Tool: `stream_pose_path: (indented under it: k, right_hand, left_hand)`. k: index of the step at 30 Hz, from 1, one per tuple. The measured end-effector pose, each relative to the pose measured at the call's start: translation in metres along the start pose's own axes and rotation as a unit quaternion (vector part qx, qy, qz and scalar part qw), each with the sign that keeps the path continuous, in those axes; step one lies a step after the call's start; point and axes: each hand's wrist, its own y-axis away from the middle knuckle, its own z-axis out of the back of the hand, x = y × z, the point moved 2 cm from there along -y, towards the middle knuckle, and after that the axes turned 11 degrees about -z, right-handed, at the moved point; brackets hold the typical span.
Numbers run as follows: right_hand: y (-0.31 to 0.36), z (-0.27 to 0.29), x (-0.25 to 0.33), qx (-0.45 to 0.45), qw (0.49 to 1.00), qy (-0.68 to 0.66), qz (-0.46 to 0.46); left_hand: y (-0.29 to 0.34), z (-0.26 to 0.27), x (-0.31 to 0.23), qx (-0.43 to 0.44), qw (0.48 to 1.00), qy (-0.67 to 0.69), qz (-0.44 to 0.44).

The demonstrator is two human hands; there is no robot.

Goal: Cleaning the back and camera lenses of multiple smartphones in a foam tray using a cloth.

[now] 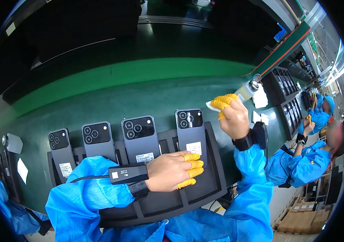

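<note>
Several dark blue-grey smartphones lie back up in a black compartment tray (220, 177), their triple-lens camera ends over its far edge. My left hand (170, 171), with yellow finger cots, lies with its fingers stretched out across the lower part of the rightmost smartphone (190, 129). Beside it is another smartphone (139, 135); my left hand and sleeve cover parts of these and of the tray. My right hand (234, 117), also in yellow finger cots, is raised to the right of the phones. Its closed fingers pinch a white wipe (212, 106).
Just beyond my right hand is a bottle (247, 90) with a metal top. White sheets (260, 99) lie beside it on the green table (79, 97). At right are black trays of phones (284, 82) and co-workers in blue (301, 165). A white container (12, 143) stands far left.
</note>
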Motion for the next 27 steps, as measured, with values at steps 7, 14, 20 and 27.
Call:
stream_pose_path:
  k: [7,14,20,27]
  right_hand:
    - [-0.002,-0.014,0.043,-0.002,0.972,-0.170,0.163]
    - [-0.018,-0.015,0.014,-0.042,0.991,-0.106,0.069]
    - [-0.007,-0.019,0.050,-0.001,0.990,-0.088,0.115]
    - [0.010,0.016,0.011,0.034,0.998,0.042,0.018]
  left_hand:
    - [-0.001,0.003,0.000,0.008,1.000,0.003,0.003]
    - [-0.004,0.000,0.002,0.006,1.000,-0.001,-0.007]
    - [-0.001,0.004,0.002,0.004,1.000,0.003,0.001]
    - [-0.001,0.000,0.002,0.014,1.000,0.001,0.003]
